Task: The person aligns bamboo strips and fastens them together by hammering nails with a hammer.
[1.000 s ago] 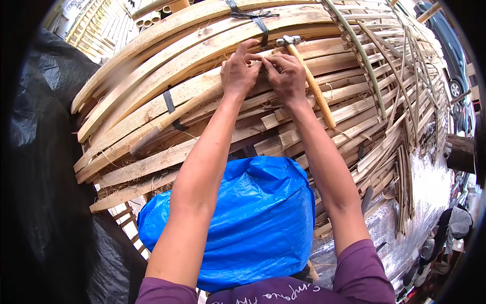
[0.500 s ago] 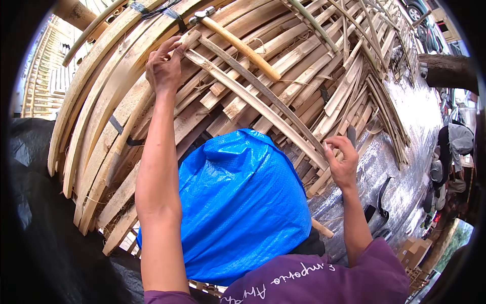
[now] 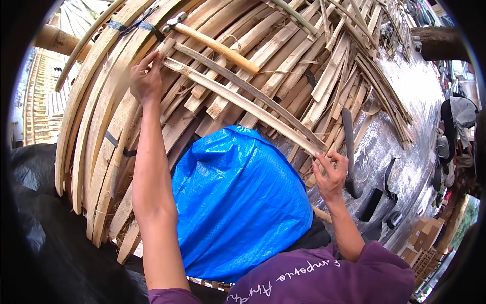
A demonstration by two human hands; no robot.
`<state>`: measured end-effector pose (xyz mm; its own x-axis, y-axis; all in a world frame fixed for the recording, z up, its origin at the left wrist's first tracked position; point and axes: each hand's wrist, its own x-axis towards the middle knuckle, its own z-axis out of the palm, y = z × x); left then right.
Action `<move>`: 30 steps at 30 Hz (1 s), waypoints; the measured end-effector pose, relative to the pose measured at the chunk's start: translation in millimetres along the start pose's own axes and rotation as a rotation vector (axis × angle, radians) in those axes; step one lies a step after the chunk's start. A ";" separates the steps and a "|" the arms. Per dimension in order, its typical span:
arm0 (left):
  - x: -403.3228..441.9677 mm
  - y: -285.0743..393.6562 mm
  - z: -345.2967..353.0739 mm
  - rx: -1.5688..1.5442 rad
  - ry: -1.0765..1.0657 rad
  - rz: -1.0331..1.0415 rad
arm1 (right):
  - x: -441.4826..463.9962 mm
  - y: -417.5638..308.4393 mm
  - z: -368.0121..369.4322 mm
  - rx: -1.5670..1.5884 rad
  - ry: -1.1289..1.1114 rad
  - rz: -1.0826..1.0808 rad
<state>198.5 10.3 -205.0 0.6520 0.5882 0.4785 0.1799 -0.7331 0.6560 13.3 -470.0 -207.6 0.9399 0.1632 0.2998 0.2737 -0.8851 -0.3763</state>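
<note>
My left hand is raised at the upper left, its fingertips pinched beside the near end of two long wooden strips. At their far end, my right hand has thumb and forefinger drawn together, with the other fingers curled loosely. Whatever either hand pinches is too small to make out. The pale strip and the darker strip lie slantwise across the stacked slats. Above them rests a hammer with a wooden handle. Blue sheeting covers my lap.
Curved wooden slats bound with dark ties fill the left. On silvery sheeting at the right lie a dark curved tool and a black flat object. Cardboard boxes stand at the lower right.
From close together near the hammer, my hands have moved wide apart, the right one down and rightward to the strips' far end. The view has turned, showing more of the silvery sheeting.
</note>
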 end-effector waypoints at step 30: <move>0.0 -7.3 -0.5 -0.171 -0.058 -0.017 | -10.6 24.9 14.0 0.391 -0.011 -0.078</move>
<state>196.8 15.8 -209.5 0.6923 0.5755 0.4354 0.0661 -0.6514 0.7558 13.0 -487.7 -232.5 0.9149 0.2297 0.3319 0.3991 -0.6376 -0.6590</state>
